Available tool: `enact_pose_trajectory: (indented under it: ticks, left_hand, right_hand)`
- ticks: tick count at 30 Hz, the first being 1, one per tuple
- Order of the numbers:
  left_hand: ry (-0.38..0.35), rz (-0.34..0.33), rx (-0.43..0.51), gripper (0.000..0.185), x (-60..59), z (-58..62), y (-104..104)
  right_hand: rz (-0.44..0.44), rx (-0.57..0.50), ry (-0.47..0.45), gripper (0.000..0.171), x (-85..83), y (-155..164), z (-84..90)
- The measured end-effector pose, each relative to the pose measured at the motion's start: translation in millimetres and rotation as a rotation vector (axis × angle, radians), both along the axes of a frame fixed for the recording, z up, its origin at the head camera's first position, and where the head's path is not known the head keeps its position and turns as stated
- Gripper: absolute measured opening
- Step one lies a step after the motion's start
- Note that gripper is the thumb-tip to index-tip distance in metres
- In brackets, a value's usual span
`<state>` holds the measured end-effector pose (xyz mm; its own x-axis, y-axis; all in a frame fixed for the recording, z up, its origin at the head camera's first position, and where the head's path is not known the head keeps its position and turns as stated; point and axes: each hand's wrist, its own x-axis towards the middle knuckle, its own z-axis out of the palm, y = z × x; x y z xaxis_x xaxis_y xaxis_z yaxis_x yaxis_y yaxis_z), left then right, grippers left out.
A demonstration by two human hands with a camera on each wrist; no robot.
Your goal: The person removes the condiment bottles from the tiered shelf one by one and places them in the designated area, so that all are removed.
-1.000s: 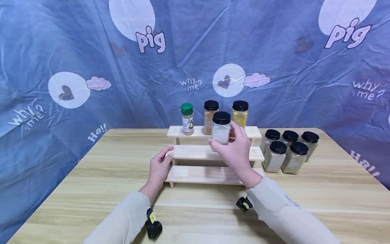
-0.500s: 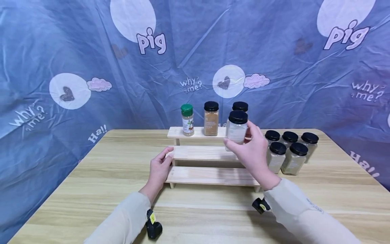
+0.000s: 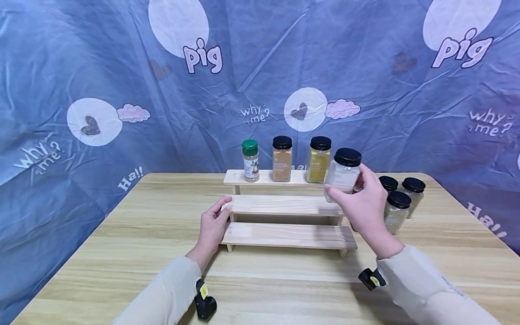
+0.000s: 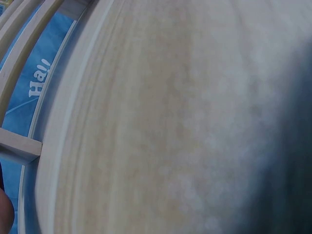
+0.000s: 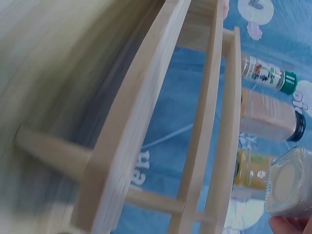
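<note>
Blue printed cloth [image 3: 252, 58] behind wood-grain table [image 3: 122, 239].

We see a blue backdrop [image 3: 260, 54] patterned with white discs, greyish hearts, pink clouds and white lettering. The bench [image 3: 122, 257] shows pale, streaky woodgrain; the rack [image 3: 284, 205] is paler. We note a white-filled jar [image 3: 342, 176], an orange-brown jar [image 3: 282, 164] and a yellow jar [image 3: 318, 164], all black-lidded; a green-capped shaker [image 3: 251, 168]; off-white sleeves [image 3: 166, 289].

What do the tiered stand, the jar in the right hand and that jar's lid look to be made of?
Stand: pale wood, apparently unvarnished; grain runs along its matte surfaces.
Jar: clear, glossy glass or plastic; its walls are see-through and catch glints; which, I can't tell.
Lid: black with a soft sheen, likely plastic, though coated metal is possible.
</note>
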<state>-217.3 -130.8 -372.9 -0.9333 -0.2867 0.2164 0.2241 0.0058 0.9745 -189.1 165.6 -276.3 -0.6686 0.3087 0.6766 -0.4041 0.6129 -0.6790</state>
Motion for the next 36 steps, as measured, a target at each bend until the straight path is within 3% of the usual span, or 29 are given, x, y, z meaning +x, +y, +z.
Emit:
enact_pose_trajectory:
  ticks: [9, 19, 30, 36]
  left_hand:
    - [-0.001, -0.005, 0.018, 0.030, 0.6, 0.7, 1]
    - [0.003, -0.008, 0.020, 0.030, 0.1, 0.2, 1]
    - [0.001, -0.007, 0.007, 0.029, -0.1, 0.0, 1]
    - [-0.006, -0.003, 0.011, 0.029, 0.0, 0.4, 1]
  right_hand:
    - [-0.091, 0.014, 0.001, 0.045, -0.3, 24, -6.5]
    - [-0.126, 0.002, 0.054, 0.042, 1.4, 50, -10.9]
    - [-0.156, -0.020, -0.038, 0.036, 4.1, 83, -15.9]
    - [-0.178, -0.014, -0.023, 0.044, 6.4, 98, -14.5]
